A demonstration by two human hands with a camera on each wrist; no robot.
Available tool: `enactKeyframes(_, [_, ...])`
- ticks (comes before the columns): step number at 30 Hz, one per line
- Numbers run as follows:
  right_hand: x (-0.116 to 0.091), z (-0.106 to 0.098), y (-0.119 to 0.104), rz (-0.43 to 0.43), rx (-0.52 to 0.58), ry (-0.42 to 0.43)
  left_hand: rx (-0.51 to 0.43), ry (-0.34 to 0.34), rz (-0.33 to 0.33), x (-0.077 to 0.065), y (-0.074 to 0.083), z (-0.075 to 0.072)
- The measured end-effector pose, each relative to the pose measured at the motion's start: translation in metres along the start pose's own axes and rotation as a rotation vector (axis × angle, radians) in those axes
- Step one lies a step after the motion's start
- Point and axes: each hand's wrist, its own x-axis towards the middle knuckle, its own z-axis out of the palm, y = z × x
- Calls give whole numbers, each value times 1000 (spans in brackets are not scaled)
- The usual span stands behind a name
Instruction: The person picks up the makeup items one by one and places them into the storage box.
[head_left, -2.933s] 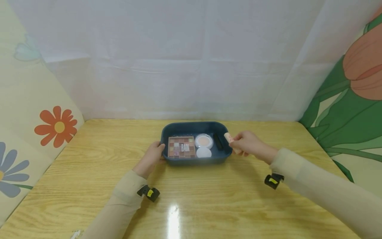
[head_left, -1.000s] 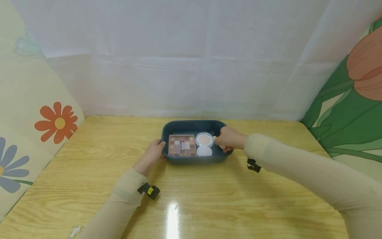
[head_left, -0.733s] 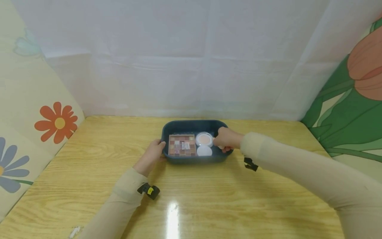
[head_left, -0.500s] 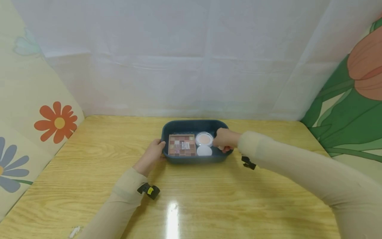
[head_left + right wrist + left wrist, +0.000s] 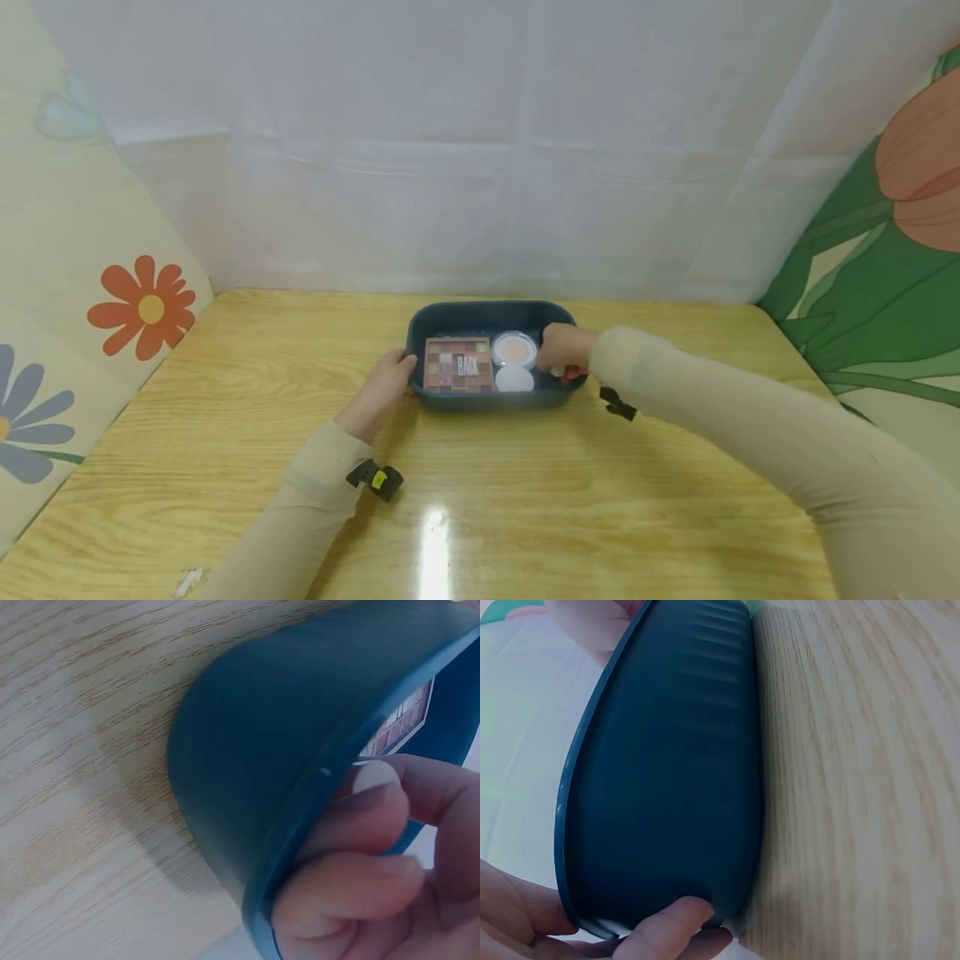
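At the table's middle stands a dark blue, round-cornered tray (image 5: 495, 402). My left hand (image 5: 381, 392) grips its left end, thumb over the rim and fingers against the outside in the left wrist view. My right hand (image 5: 564, 350) reaches over the right end with fingers curled inside; the right wrist view (image 5: 367, 862) shows them behind the near wall, and I cannot tell what they hold. Inside lie an eyeshadow palette (image 5: 453, 375) marked "BACK", partly seen, and a round powder compact (image 5: 515, 350) with a white round piece (image 5: 514, 380) before it.
The tray stands on a wood-grain table (image 5: 480, 500). A white cloth (image 5: 450, 167) hangs behind it, with flower-printed panels (image 5: 885, 275) at the sides. A small white scuff (image 5: 189, 582) marks the near left tabletop.
My right hand, which pinched a small beige tube at the tray's right rim, has moved left into the tray; tube and black stick are now hidden. Lately its forearm shifts slightly left. My left hand stays.
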Motion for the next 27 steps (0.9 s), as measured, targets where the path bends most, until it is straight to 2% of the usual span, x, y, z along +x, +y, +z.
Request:
enactKeyframes(6, [1, 1, -4, -1, -69, -16, -2, 3, -4, 0, 0, -1])
enactKeyframes(13, [15, 5, -4, -6, -288, -32, -3, 1, 0, 0, 0, -2])
enactKeyframes(17, [23, 7, -5, 11, -362, -39, -10, 5, 2, 1, -1, -3])
enactKeyframes(21, [27, 11, -7, 6, -395, -27, -10, 11, -5, 1, -1, -4])
enactKeyframes(27, [24, 15, -10, 12, -352, 8, 17, 11, -2, 2, -3, -5])
